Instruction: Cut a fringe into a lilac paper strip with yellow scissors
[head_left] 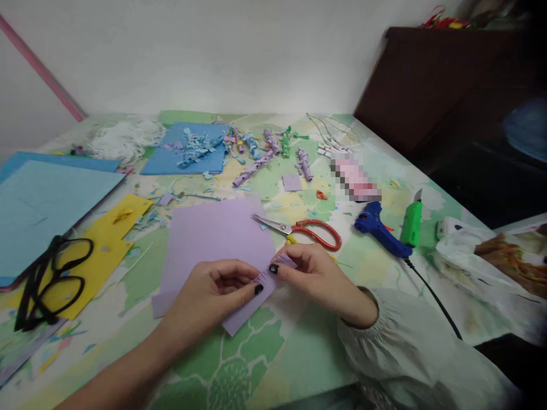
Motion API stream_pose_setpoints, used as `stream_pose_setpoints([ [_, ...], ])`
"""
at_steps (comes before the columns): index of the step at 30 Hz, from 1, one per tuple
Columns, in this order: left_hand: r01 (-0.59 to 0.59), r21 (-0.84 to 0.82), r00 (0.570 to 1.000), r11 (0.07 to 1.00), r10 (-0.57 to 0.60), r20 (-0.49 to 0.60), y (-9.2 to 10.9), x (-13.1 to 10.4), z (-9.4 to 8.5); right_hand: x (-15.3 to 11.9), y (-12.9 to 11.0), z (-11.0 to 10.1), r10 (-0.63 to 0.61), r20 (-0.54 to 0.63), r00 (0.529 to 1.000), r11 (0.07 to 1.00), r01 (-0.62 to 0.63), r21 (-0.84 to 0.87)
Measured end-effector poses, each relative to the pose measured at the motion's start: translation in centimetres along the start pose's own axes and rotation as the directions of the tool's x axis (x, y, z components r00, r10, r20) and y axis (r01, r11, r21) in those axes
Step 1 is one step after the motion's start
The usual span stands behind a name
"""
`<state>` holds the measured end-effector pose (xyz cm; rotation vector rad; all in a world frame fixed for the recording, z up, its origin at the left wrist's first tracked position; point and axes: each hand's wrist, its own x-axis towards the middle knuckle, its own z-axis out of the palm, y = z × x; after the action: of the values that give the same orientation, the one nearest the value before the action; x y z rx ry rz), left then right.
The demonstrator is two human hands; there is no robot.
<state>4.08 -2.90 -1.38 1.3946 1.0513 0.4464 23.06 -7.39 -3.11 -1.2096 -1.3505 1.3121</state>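
Between my two hands is a purple paper strip (243, 315) with fine cuts along one edge. My left hand (224, 287) pinches it near the middle, thumb in front. My right hand (305, 272) pinches the fringed part near its upper right end. Under and behind the strip lies a larger purple sheet (213, 236). Red-handled scissors (314, 230) rest just beyond my right hand, blades partly apart and pointing left over the sheet's edge.
Black-framed glasses (64, 279) lie on yellow sheets (123, 228) at left, near blue sheets (55, 199). Rolled purple paper pieces (256, 167) and scraps sit further back. To the right are a blue glue gun (380, 230), a green cutter (411, 222) and a plastic bag (465, 259).
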Motion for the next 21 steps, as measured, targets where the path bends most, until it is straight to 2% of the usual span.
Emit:
stream_pose_setpoints([
  [5,0.049,-0.046,0.999,0.998,-0.048,0.024,-0.3,0.1,-0.2,0.0,-0.3,-0.1,-0.019,-0.049,0.999,0.999,0.021,0.036],
  [10,0.102,-0.185,0.994,0.977,-0.092,0.059,-0.5,0.0,-0.5,0.1,-0.9,-0.9,-0.055,-0.208,0.977,0.991,0.079,0.109],
  [17,0.156,-0.383,0.988,0.911,-0.137,0.075,-0.3,-0.3,-1.0,-0.4,-1.1,-2.7,-0.104,-0.483,0.870,0.954,0.225,0.200],
  [21,0.156,-0.489,0.986,0.858,-0.105,0.131,-0.3,-0.5,-1.2,-0.4,-1.4,-2.9,-0.137,-0.559,0.818,0.924,0.309,0.225],
])
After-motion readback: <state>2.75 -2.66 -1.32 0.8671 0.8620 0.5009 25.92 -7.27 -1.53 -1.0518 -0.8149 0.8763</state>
